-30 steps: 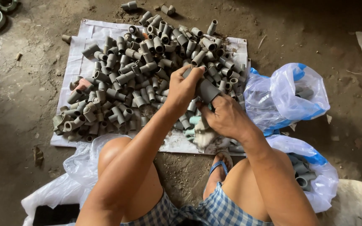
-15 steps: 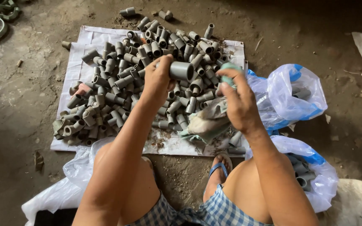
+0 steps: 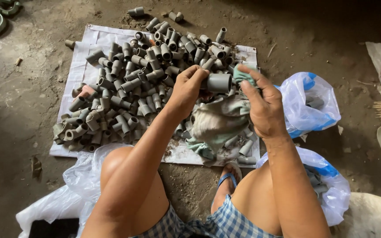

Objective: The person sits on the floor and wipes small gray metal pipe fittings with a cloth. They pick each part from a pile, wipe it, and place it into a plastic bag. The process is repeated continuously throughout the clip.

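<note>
Far left, a heap of grey fittings (image 3: 124,83) covers most of a white sheet (image 3: 81,66) spread on the dirt floor (image 3: 18,110); a few strays lie off the sheet at its top edge. Below it, by my left knee, a clear plastic bag (image 3: 73,176) lies crumpled.

My left hand (image 3: 188,88) is closed on a grey pipe coupling (image 3: 218,82), fingers wrapped round its left end, holding it sideways above the heap with its open mouth facing right.

Just beside that mouth, my right hand (image 3: 263,105) grips a soiled rag (image 3: 219,123). The thumb and fingers pinch a greenish fold of it against the coupling's right end, and the rest of the cloth hangs down between my hands, draping onto the fittings beneath.

Further right, a clear bag with blue trim (image 3: 311,103) sits open on the floor with some grey pieces inside. A second such bag (image 3: 331,191), also holding fittings, lies by my right knee. My sandalled foot (image 3: 228,178) rests at the sheet's lower edge.
</note>
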